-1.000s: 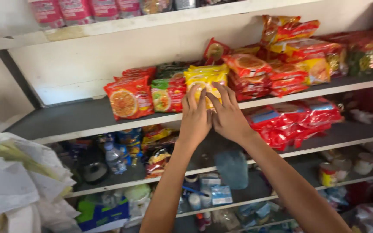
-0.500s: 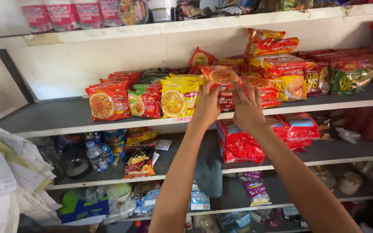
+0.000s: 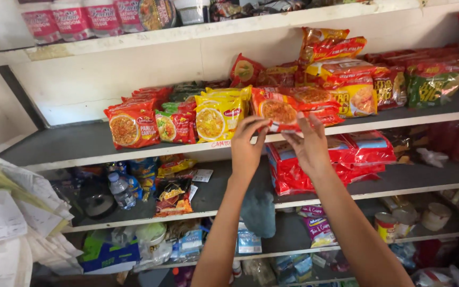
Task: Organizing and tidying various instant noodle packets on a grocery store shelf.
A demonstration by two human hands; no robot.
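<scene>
Head view: hands (image 3: 280,146) on crinkly orange packet (image 3: 280,110)

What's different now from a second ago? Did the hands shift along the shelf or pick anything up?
Both hands moved right along the middle shelf, from the yellow noodle packs to the red-orange noodle pack. The left hand and right hand now pinch that pack's front edge. A second ago they pressed on the yellow packs. The red packs at the left and the shelf below look unchanged.
</scene>
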